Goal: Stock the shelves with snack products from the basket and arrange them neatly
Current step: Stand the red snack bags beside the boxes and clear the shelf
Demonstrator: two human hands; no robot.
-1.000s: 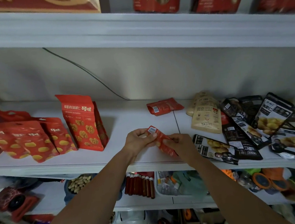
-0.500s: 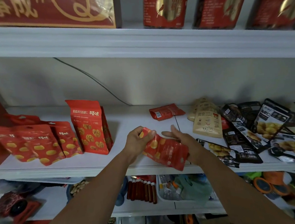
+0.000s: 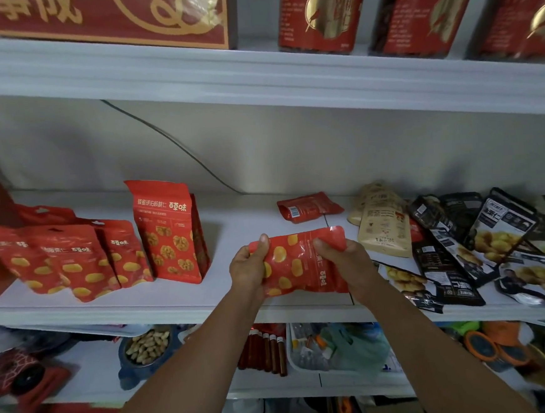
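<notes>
Middle shelf (image 3: 271, 291) spanned the frame centre; bare patch at mid-frame. At left, a row of matching red pouches (image 3: 73, 264) and one taller upright red bag (image 3: 168, 230). Right side: dark packets (image 3: 448, 257) strewn flat. At centre, red snack pouch (image 3: 302, 264), edge-on a second earlier, was now turned face-up, lying sideways above the shelf's front edge. Left hand (image 3: 248, 270) and right hand (image 3: 350, 265) had fingers clamped on its ends. We judged it oriented, ready for standing beside the row.
</notes>
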